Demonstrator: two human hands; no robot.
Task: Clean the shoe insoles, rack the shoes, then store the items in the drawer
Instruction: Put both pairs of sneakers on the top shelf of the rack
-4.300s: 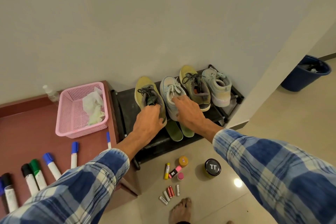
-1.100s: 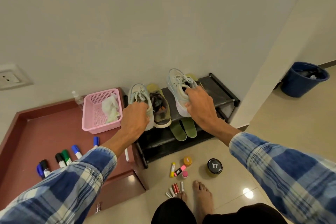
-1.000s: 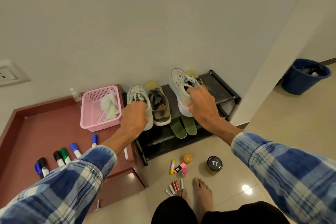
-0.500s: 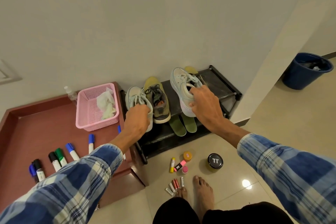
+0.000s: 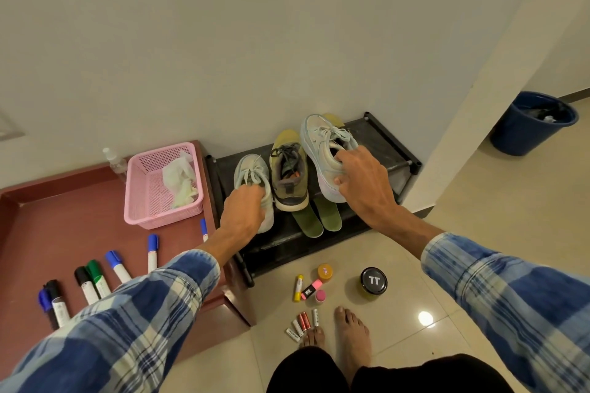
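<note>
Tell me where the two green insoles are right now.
In the head view, the green insoles lie side by side on the black shoe rack, at its front edge, below the olive shoe and between the left hand and right hand.

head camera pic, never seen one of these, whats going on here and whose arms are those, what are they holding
This single picture comes from a wide-angle camera worn on a person's head, looking forward and down, so the checked sleeves are the wearer's own arms. There is no machine.

The left hand has its grip on a pale sneaker at the left end of the black shoe rack. The right hand grips a second pale sneaker, tilted. An olive shoe stands between them, and two green insoles lie on the lower shelf.

On the red-brown surface sit a pink basket holding crumpled wipes and several markers. On the floor lie batteries, small tubes and a black-lidded jar.
</note>
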